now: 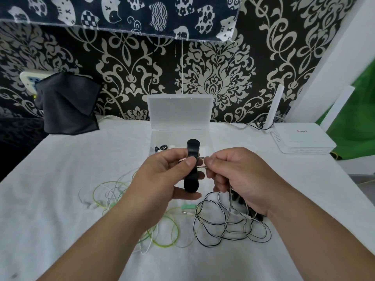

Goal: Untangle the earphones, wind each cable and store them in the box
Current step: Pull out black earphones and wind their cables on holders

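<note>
My left hand (166, 175) grips a black cable winder clip (191, 167), held upright above the table. My right hand (235, 175) pinches a loop of the black-and-white striped earphone cable (229, 226) against the clip, and the rest of that cable lies in loose loops on the white cloth below. A green-and-white earphone cable (113, 193) lies tangled to the left, its green plug (188, 207) near the middle. Behind my hands stands the clear plastic box (207, 138) with its lid up; an earphone (161, 148) lies inside.
A white router (302, 138) with upright antennas sits at the back right. A dark cloth (69, 106) hangs over a socket at the back left. The table carries a white cloth (60, 179), and patterned wallpaper rises behind.
</note>
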Tool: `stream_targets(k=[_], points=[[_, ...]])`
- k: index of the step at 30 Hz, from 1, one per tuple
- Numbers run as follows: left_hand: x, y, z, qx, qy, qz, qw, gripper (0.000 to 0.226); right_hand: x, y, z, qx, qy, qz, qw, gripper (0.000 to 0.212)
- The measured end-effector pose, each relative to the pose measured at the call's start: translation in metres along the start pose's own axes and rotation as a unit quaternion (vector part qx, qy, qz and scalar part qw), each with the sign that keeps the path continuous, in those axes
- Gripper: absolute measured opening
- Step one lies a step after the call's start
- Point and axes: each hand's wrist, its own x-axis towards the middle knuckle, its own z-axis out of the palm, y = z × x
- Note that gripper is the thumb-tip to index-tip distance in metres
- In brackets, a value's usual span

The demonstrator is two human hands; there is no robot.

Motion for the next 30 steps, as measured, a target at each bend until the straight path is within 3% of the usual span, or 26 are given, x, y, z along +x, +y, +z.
stream_targets(k=[14,19,24,30], points=[[-0.002,0.006,-0.002,-0.079,-0.04,-0.001,0.996,0.024,0.0,0.003,-0.016,-0.022,-0.003,-0.032,0.999,0.034],[-0.002,0.006,-0.003,-0.11,-0.058,-0.025,0.992,0.032,-0.001,0.0,-0.016,0.019,-0.003,-0.025,1.0,0.038],[-0.003,0.008,-0.002,-0.101,-0.05,-0.039,0.993,0.02,-0.001,0.001,-0.014,0.017,-0.002,-0.023,1.0,0.039],[-0.003,0.008,0.001,-0.086,-0.021,-0.041,0.995,0.04,0.0,0.002,-0.014,-0.026,-0.012,-0.025,0.999,0.038]])
